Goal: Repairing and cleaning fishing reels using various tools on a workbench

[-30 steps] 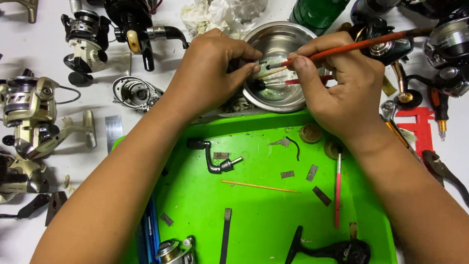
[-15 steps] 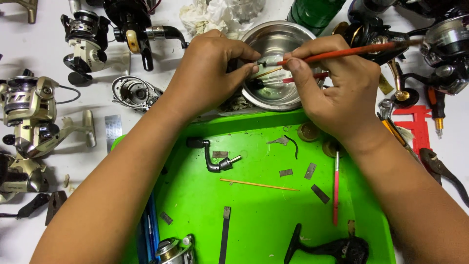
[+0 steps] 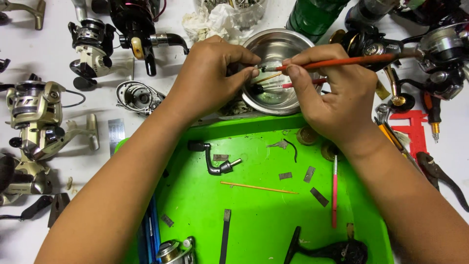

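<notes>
Risk: small part pinched in left hand (image 3: 210, 80) could slip into steel bowl (image 3: 298, 102) under orange brush (image 3: 342, 62), gripped by right hand (image 3: 332, 98).

I see both forearms bare to the frame edge, no sleeves; left hand (image 3: 207, 80) and right hand (image 3: 332, 95) ungloved; nails short.

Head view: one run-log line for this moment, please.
left hand: pinches small part | right hand: holds orange brush | over steel bowl
</notes>
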